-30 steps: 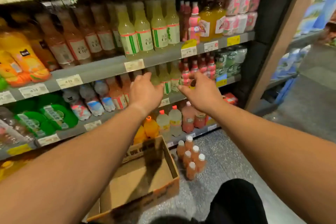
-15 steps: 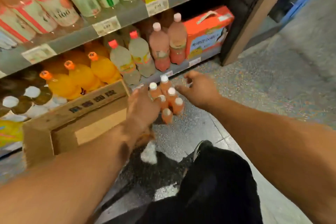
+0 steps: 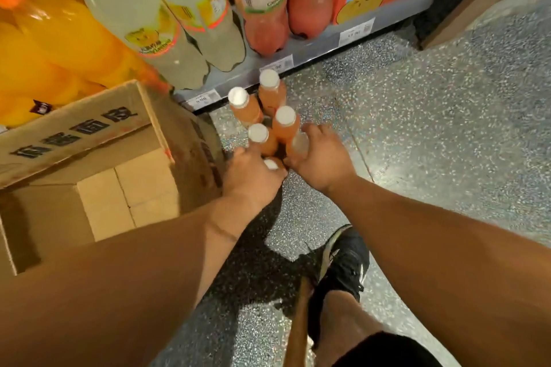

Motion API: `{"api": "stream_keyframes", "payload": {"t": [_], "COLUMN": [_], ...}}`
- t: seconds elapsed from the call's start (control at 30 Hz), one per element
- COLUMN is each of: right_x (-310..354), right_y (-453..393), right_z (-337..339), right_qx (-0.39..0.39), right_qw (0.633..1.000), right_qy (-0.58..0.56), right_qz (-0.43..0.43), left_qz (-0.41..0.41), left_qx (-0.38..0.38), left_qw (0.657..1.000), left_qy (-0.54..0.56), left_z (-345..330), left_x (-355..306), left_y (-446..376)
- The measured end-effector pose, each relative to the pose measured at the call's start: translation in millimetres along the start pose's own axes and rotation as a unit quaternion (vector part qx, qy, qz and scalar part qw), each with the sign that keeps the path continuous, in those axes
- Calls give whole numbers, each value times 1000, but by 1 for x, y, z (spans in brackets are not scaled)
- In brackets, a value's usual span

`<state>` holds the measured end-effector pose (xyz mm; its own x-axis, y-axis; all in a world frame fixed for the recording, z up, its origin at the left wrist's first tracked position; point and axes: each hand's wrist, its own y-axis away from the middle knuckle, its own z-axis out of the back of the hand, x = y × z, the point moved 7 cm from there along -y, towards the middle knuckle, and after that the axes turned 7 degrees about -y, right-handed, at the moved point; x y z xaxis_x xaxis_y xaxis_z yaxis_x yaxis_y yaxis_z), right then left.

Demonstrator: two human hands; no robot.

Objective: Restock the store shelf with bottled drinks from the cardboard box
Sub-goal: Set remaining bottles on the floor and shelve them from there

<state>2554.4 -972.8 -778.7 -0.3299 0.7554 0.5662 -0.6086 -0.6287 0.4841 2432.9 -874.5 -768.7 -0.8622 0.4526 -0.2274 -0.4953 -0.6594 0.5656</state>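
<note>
Head view: I saw both hands down at the floor bottles (image 3: 269,116) beside the box (image 3: 89,158); left hand (image 3: 253,176) and right hand (image 3: 320,158) each curled round one, presumably for shelving.

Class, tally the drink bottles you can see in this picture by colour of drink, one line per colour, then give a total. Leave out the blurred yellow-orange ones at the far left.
Small orange bottles on the floor: 6
Large pale bottles on the shelf: 2
Large pink bottles on the shelf: 2
Total: 10
</note>
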Motion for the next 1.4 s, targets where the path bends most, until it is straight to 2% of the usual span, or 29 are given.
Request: {"api": "stream_keyframes", "payload": {"t": [0.1,0.17,0.33,0.57,0.63,0.77,0.83,0.93,1.03,1.17,1.3,1.4], "right_x": [-11,-14,-11,31,57,120,156,217,287,391,497,572], "right_y": [-14,-21,-23,25,46,98,128,177,222,280,332,367], "right_z": [-18,-23,-17,37,59,116,146,187,216,247,263,266], "right_qx": [12,-8,-25,-44,-48,-82,-118,-189,-210,-250,-259,-258], "right_qw": [1000,1000,1000,999,999,995,989,971,959,934,912,899], "right_qy": [-11,-13,7,-5,-21,-51,-79,-110,-130,-140,-118,-98], "right_qz": [-23,-28,-18,-1,9,25,44,94,140,215,294,341], "left_qz": [-9,-13,-42,-77,-96,-103,-112,-136,-166,-192,-213,-207], "left_qx": [23,37,13,-11,-18,-29,-59,-123,-197,-303,-385,-434], "left_qw": [998,996,993,996,995,992,985,951,914,876,835,816], "left_qy": [-55,-86,-110,-39,-30,63,114,248,313,323,331,321], "left_z": [-27,-42,-45,11,42,122,172,247,319,423,517,578], "left_x": [8,13,7,-10,-20,-29,-29,-14,10,46,94,135], "left_y": [-18,-25,-34,6,29,86,122,178,226,284,342,382]}}
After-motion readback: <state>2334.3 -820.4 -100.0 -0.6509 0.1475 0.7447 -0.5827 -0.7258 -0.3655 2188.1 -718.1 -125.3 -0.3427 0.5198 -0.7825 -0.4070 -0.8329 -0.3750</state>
